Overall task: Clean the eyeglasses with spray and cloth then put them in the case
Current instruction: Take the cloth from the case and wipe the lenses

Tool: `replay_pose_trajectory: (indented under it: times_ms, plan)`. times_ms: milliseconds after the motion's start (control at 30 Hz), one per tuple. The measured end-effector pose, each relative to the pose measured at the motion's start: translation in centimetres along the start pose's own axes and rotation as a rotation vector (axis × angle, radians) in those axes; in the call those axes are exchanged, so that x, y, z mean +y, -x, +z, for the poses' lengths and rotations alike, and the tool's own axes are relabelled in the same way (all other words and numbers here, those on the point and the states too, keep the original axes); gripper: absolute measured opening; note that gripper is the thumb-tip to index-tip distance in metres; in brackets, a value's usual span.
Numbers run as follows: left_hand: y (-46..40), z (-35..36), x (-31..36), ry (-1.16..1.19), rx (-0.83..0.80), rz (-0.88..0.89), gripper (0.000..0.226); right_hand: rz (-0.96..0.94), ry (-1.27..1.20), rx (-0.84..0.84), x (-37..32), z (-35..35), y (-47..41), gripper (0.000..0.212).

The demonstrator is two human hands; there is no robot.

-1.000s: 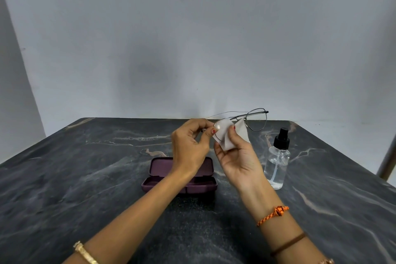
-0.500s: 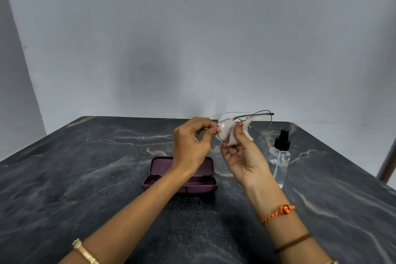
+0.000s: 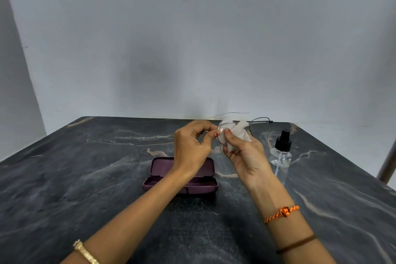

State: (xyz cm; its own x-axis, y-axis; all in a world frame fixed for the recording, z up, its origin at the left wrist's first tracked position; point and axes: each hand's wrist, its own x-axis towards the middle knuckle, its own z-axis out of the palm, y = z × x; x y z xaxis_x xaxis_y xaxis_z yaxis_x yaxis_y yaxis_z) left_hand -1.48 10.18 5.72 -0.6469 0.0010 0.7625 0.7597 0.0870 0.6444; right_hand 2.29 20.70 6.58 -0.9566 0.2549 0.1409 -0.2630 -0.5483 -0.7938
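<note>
Both hands moved slightly right; left hand (image 3: pixel 192 146) pinches the eyeglasses (image 3: pixel 260 127), right hand (image 3: pixel 246 154) pinches the cloth (image 3: pixel 239 129) on a lens. Hard rubbing may bend the thin frame

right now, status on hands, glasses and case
Left hand pinches eyeglasses by the rim; right hand presses cloth on one lens. Case open on table. Spray bottle upright, clear of the work.

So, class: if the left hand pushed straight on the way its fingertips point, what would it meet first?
The left hand points right, so it would probably first meet the cloth-wrapped lens of the eyeglasses, then the right hand holding the cloth. Depth is uncertain.
</note>
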Motion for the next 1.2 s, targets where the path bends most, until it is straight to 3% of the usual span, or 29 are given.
replay_pose_trajectory:
  times_ms: [133, 267, 367, 500, 667, 1000, 1067, 1200]
  plan:
    - [-0.2, -0.3, 0.1, 0.023, 0.029, -0.059, 0.021, 0.052, -0.073, -0.089, -0.7, 0.1, 0.2, 0.008]
    - [-0.3, -0.5, 0.0, 0.035, 0.019, -0.060, 0.029, 0.151, -0.200, -0.019, -1.0, 0.0, 0.1, 0.016]
    - [-0.2, -0.4, 0.2, 0.043, -0.004, -0.049, 0.025, 0.154, -0.197, 0.055, -0.8, 0.0, 0.0, 0.016]
    - [0.0, -0.2, 0.4, 0.051, -0.018, -0.023, 0.021, 0.156, -0.201, 0.030, -0.4, -0.2, 0.1, 0.005]
    - [0.6, 0.5, 1.0, 0.016, -0.073, 0.038, 0.011, 0.075, -0.373, -0.013, -0.4, 0.1, 0.3, 0.012]
    - [-0.5, -0.5, 0.9, -0.062, -0.055, 0.121, 0.016, 0.022, 0.064, -0.076, -1.5, -0.4, 0.3, 0.018]
    - [-0.7, -0.7, 0.8, -0.071, -0.050, 0.130, 0.016, 0.032, 0.050, -0.068, -1.4, -0.4, 0.3, 0.018]
    - [-0.9, -0.9, 0.7, -0.012, -0.063, 0.062, 0.017, 0.071, -0.204, 0.038, -0.9, 0.0, 0.0, 0.015]
